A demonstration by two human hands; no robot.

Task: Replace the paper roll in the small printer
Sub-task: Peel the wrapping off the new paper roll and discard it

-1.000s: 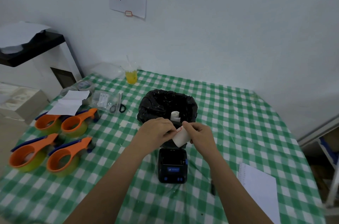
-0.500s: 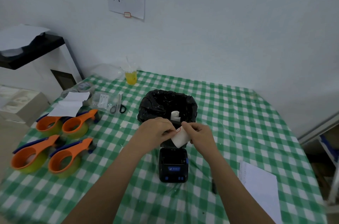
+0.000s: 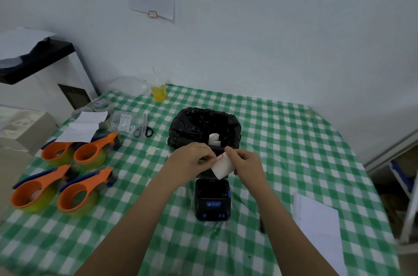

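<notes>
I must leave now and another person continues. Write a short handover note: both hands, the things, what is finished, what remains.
Left hand: fingers pinch the red-edged sticker at the new paper roll.
Right hand: holds that roll above the printer.
Printer: on the table, lid open, bay looks empty.
Done: a used roll lies in the black bin.
Left: free the paper end, put the roll in, close the lid.

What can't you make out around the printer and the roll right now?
All in the head view:
- Printer paper bay: its far end is hidden behind the new paper roll and both hands.
- Roll's red-edged sticker: the left hand fingers hide whether it is peeled.
- Bin bag contents: only a white roll shows.
- Sheet writing: too small.
</notes>
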